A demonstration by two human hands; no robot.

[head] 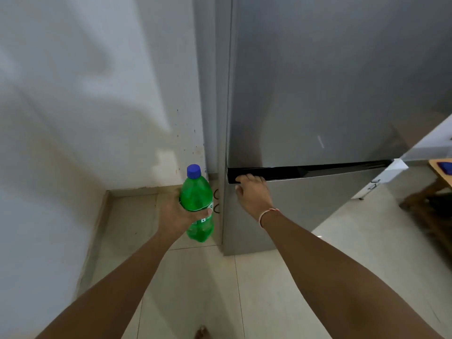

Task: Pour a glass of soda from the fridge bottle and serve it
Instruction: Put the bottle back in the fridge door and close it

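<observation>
A green soda bottle point(197, 192) with a blue cap stands upright in my left hand point(175, 214), which grips it around the middle, to the left of the fridge. The grey fridge point(330, 94) fills the upper right, and both of its doors look closed. My right hand point(253, 192) rests on the front of the lower door, with its fingertips at the black groove point(318, 171) between the doors. No glass is in view.
A white wall point(85, 106) runs along the left and meets the tiled floor point(195, 277). A wooden table point(440, 170) with a blue object on it shows at the right edge. My bare toes point(201, 332) show at the bottom.
</observation>
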